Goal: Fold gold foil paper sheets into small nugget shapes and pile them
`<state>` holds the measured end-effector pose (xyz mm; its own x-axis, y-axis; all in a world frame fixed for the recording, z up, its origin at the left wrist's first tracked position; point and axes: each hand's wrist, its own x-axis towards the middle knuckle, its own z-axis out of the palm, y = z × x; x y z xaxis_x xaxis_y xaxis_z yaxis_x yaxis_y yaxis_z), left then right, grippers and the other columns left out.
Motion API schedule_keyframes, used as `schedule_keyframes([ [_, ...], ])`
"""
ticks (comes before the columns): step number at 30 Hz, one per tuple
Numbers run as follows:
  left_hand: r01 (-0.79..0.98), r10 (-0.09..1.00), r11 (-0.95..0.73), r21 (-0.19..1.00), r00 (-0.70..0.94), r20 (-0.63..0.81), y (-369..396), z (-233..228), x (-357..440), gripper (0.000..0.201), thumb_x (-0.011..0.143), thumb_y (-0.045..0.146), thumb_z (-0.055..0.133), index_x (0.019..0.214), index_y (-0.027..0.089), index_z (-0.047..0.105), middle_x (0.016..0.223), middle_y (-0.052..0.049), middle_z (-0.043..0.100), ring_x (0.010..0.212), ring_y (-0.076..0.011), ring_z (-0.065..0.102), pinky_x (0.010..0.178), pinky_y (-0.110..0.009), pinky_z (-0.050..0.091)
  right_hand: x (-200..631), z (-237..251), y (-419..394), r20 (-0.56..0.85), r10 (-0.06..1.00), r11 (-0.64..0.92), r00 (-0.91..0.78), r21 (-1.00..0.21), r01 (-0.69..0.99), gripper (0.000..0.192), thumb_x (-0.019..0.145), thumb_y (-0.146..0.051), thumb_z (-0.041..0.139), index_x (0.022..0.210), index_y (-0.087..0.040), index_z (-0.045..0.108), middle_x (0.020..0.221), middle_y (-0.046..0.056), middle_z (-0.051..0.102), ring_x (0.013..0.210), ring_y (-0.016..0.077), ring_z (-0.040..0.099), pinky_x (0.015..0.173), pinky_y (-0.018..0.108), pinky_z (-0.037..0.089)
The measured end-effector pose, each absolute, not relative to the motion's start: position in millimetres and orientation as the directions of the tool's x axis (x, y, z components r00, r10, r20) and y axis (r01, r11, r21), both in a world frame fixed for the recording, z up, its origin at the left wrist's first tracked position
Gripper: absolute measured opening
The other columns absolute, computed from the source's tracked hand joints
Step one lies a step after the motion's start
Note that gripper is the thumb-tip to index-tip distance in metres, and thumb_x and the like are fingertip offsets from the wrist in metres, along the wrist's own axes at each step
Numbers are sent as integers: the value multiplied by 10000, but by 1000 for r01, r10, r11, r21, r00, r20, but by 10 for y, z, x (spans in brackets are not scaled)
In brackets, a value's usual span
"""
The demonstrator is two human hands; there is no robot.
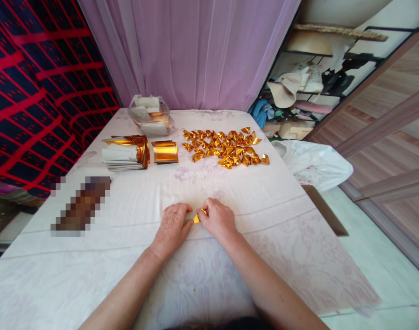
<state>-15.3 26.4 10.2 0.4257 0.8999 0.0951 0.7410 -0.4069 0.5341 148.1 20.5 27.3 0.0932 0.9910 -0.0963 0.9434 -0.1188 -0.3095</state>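
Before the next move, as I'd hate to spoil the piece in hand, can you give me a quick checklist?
1. Gold piece between the hands: ok.
2. Right hand on it: ok, thumb and fingers appear to pinch it.
3. Left hand gripping it: cannot tell; the thumb is at the piece, but the contact is too small to judge.
4. Folded pieces clear of the hands: ok, spread farther back on the table.
5. Creases crisp: cannot tell; fingers cover much of the piece.
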Motion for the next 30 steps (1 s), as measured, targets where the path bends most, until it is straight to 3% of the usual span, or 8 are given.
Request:
schedule_keyframes([
  [8,721,877,-447,530,470,100,273,110,-161,188,848,153,556,1012,221,617,989,-39,616,981,-221,554,911,-404,401,1476,259,264,-89,989,-133,114,-246,960,190,943,-312,469,912,-215,629,856,53,711,727,182,651,600,267,356],
  [11,709,851,-497,500,511,121,277,119,-164,250,888,190,539,1077,274,679,985,-45,608,965,-221,553,891,-403,404,1554,208,231,-52,996,-80,66,-326,942,182,953,-282,455,916,-205,616,841,42,704,754,174,646,629,256,375],
  [15,726,838,-526,443,531,125,272,140,-158,298,923,229,517,1151,319,688,996,-57,597,962,-228,545,892,-418,405,1721,91,98,110,992,114,-64,-539,834,160,927,-183,436,884,-200,588,839,22,676,775,143,620,704,233,412],
  [17,737,840,-521,431,533,102,271,153,-154,306,923,227,520,1164,321,684,1006,-57,594,972,-233,542,900,-422,404,1776,43,26,190,978,181,-83,-586,790,93,874,-163,500,866,-204,583,846,17,657,768,140,604,707,232,420],
  [25,753,840,-517,407,537,74,274,183,-159,312,936,250,497,1179,331,675,1019,-55,585,985,-226,537,915,-408,401,1835,53,-29,156,985,147,-76,-516,844,136,827,-91,549,806,-213,605,812,4,624,756,140,590,672,236,399],
  [30,800,821,-544,254,569,-33,289,327,-91,386,942,231,468,1271,389,595,1048,-63,581,979,-239,538,895,-416,388,1887,69,-53,173,977,199,-128,-499,843,186,879,-121,537,933,-235,675,896,14,648,838,145,615,723,240,433],
])
